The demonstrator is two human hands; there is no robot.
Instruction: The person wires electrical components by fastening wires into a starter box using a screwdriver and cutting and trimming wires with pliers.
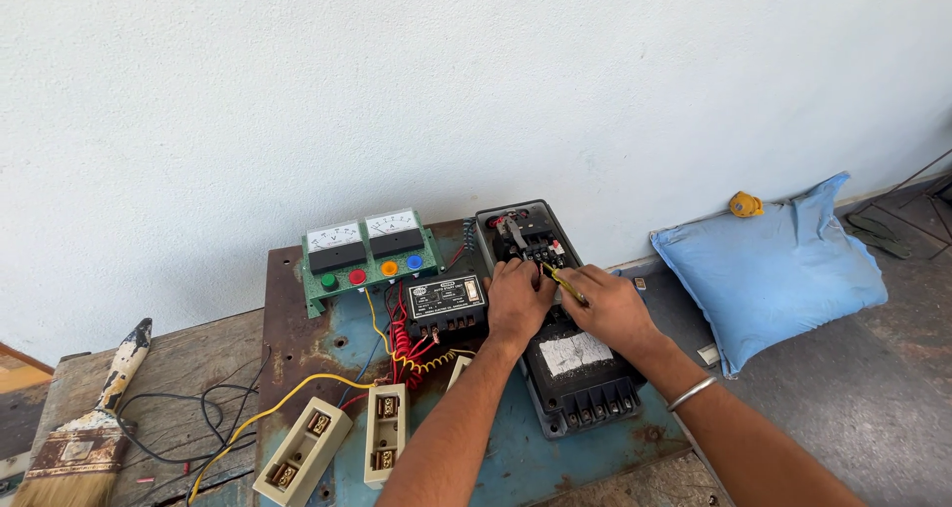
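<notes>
A person is working at a rusted blue tabletop (516,457) set against a pale wall, both forearms reaching in from the lower right over a black electrical starter box (555,318) that is lying open at the middle of the surface. The work appears to be at the terminal-screw stage: the right hand (615,311) is gripping a yellow-handled screwdriver (562,282), its tip pointing up-left into the block of contacts in the box's upper half. The left hand (518,299) is curling knuckles-up over the box's left edge, seemingly steadying it; whether it is pinching a wire is hidden. Judging from this, the next move is calling for a steady tip seated squarely in a small screw, with the box kept from sliding.

A silver bangle is sitting on the right wrist. Left of the box, a green panel (369,254) with 2 meters and 4 coloured buttons is standing upright, a small black relay unit (445,304) in front of it. 2 cream fuse holders (342,443) and a paintbrush (89,433) are lying nearer the left edge.
</notes>
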